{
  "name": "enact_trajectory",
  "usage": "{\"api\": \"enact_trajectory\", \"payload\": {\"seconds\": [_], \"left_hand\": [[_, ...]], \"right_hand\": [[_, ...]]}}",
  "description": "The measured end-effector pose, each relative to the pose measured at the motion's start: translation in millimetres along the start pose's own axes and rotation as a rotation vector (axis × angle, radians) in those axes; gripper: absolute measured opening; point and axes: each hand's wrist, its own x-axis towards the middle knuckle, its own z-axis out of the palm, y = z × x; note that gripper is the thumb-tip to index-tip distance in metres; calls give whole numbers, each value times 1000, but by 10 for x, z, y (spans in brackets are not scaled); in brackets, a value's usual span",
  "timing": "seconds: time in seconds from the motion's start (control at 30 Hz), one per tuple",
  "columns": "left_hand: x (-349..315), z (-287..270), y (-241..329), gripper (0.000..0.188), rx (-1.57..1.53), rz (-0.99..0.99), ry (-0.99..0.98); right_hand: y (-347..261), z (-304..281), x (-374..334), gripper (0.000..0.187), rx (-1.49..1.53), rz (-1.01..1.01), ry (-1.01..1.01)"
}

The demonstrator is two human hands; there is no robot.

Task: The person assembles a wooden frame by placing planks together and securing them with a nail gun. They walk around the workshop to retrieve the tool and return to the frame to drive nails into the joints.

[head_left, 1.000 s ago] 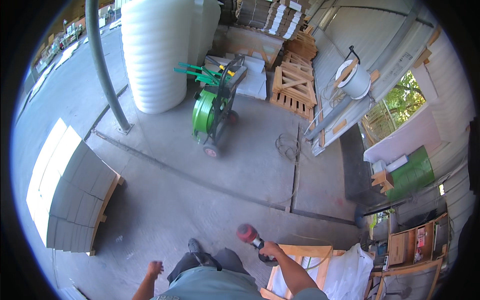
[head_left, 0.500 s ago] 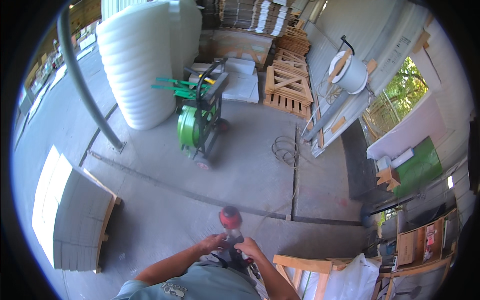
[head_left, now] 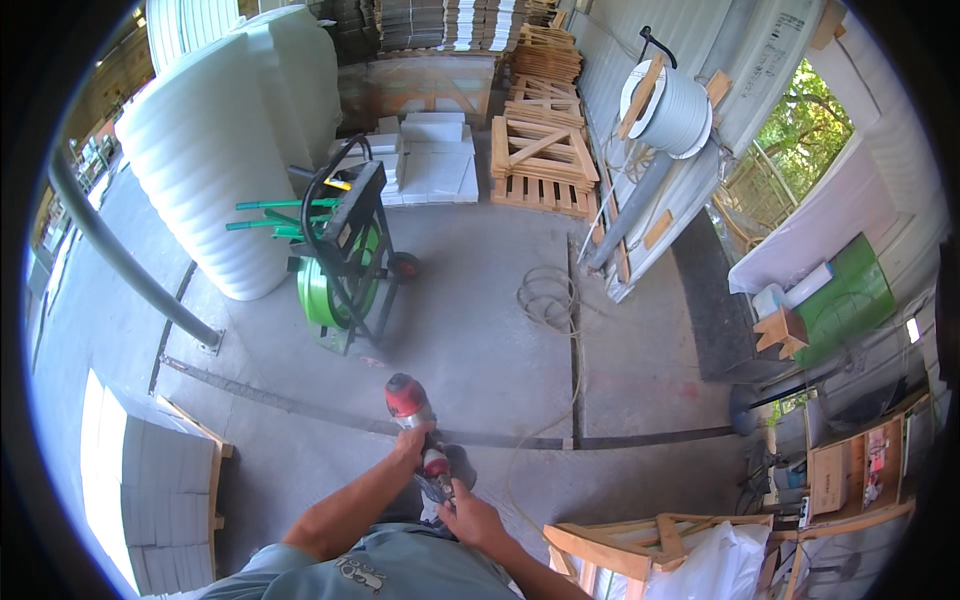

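Observation:
In front of my body I hold a red and silver air nail gun [head_left: 408, 398], its red head pointing away from me. My left hand [head_left: 412, 442] is closed around the tool just below the silver part. Lower down, my right hand [head_left: 470, 517] is closed at the tool's rear end, near a metal fitting; the exact grip of its fingers is partly hidden. A thin air hose [head_left: 515, 470] runs over the floor to the right of the tool, toward a loose coil.
Ahead on the left stands a green strapping cart [head_left: 345, 260] beside tall white foam rolls [head_left: 215, 170]. Stacked grey boards [head_left: 170, 490] sit at near left, a wooden crate frame [head_left: 600, 548] at near right. Wooden frames [head_left: 545, 160] and a cable spool [head_left: 675, 110] are farther off.
The nail gun has moved left and away from my body. My left hand, earlier beside it, now wraps round it. The whole view has shifted, with the cart appearing farther left.

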Motion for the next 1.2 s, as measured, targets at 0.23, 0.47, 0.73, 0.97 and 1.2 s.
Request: {"api": "enact_trajectory", "payload": {"seconds": [0.23, 0.47, 0.73, 0.97, 1.2], "left_hand": [[640, 896, 624, 30, 86, 81, 55], [1115, 1501, 1106, 25, 183, 38, -153], [1542, 2004, 1351, 21, 256, 61, -100], [2048, 2485, 1355, 29, 350, 190, 120], [1897, 3030, 1642, 36, 439, 288, 321]], "right_hand": [[52, -497, 1018, 42, -71, 87, 169], [-119, -967, 1706, 47, 54, 314, 241], [90, -1346, 2193, 50, 263, 384, 325], [558, -1796, 2556, 46, 281, 372, 339], [1039, -2347, 2834, 43, 195, 261, 292]]}}
